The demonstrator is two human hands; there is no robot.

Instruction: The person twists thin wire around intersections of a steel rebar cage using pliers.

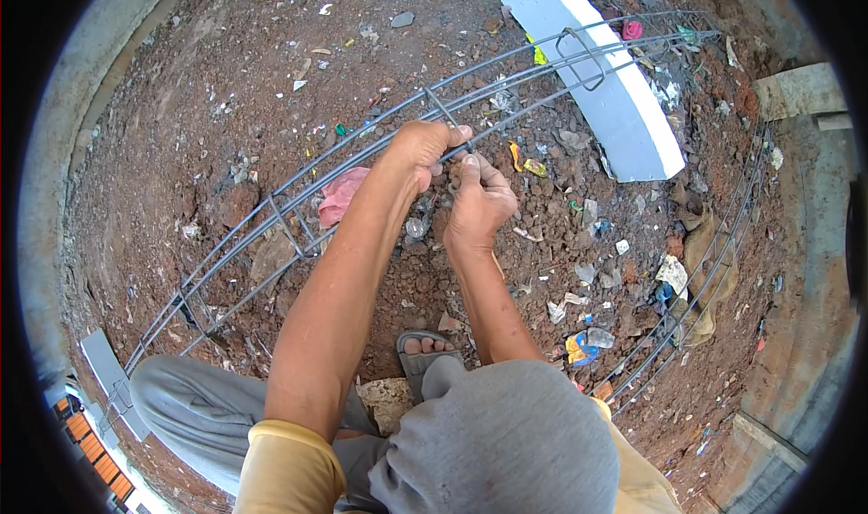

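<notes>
On littered dirt (208,121), L hand (421,152) & R hand (480,202) pinch rebar cage (440,106), prob. propped by white slab (624,134) to their R.

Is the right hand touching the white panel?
Apart. The head view shows a plain gap, with littered soil between the right hand and the white panel.

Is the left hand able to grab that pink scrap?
Probably yes: the pink scrap looks close to the left forearm, though the left hand would first have to leave the bars.
</notes>
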